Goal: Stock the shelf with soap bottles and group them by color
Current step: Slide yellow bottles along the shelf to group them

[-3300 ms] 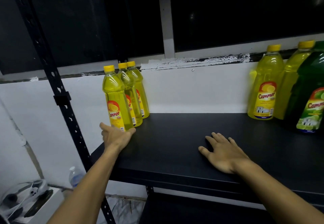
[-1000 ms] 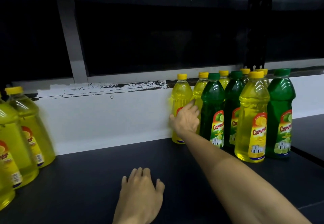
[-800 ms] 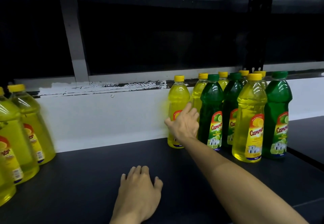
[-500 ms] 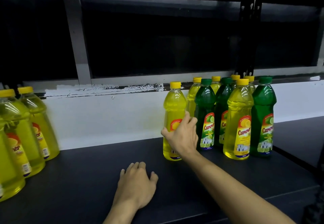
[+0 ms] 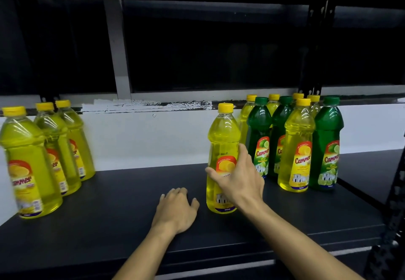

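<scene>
My right hand [image 5: 240,181] grips a yellow soap bottle [image 5: 222,139] that stands upright on the black shelf [image 5: 131,209], apart from the mixed cluster. That cluster [image 5: 302,144] of yellow and green bottles stands at the right rear. Three yellow bottles [image 5: 43,152] stand in a row at the left. My left hand [image 5: 175,210] rests flat on the shelf, just left of the gripped bottle, holding nothing.
A white wall strip [image 5: 153,139] runs behind the shelf, with dark window panes above. A black perforated upright [image 5: 315,45] stands behind the cluster, and another post [image 5: 392,225] is at the right front corner.
My right hand took hold of the leftmost yellow bottle of the cluster and has drawn it forward and left across the shelf. My left hand stays flat on the shelf.
</scene>
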A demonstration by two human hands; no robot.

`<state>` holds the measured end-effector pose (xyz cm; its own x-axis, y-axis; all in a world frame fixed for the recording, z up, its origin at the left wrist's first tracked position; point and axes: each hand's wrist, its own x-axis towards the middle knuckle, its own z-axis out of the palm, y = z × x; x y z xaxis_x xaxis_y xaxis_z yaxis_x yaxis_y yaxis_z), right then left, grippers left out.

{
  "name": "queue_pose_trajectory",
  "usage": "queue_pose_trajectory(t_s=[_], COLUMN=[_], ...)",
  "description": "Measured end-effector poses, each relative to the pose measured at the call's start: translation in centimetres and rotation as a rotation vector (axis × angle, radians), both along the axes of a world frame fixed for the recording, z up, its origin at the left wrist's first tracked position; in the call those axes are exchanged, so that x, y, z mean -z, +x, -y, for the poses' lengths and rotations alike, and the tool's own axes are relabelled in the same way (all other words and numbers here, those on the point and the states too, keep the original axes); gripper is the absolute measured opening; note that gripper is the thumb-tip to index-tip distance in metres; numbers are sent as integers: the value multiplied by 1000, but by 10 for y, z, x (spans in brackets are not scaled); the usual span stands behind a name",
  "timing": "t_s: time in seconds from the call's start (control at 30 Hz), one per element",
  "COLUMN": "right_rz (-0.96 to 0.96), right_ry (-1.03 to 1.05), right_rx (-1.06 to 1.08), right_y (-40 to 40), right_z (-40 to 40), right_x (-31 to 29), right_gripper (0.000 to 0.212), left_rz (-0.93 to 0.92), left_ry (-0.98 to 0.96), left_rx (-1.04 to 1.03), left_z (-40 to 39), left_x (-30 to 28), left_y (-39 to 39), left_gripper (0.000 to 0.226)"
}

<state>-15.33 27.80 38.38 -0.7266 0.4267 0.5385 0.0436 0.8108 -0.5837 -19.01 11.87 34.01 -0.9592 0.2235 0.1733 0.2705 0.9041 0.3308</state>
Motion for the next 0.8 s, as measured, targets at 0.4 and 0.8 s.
queue_pose_trajectory(t_s=[0.4,0.8], right_rz=[-3,606], right_ry=[-155,205], right_rx=[-222,-216], right_y=[9,5], right_z=[-68,-89], right_x=[34,54], right_gripper=[33,51], left_rz=[-170,-153], left_ry=[279,584], left_rx=[-47,-101], left_z=[5,-86], left_x=[5,-16], left_y=[-5,37], left_gripper=[40,113])
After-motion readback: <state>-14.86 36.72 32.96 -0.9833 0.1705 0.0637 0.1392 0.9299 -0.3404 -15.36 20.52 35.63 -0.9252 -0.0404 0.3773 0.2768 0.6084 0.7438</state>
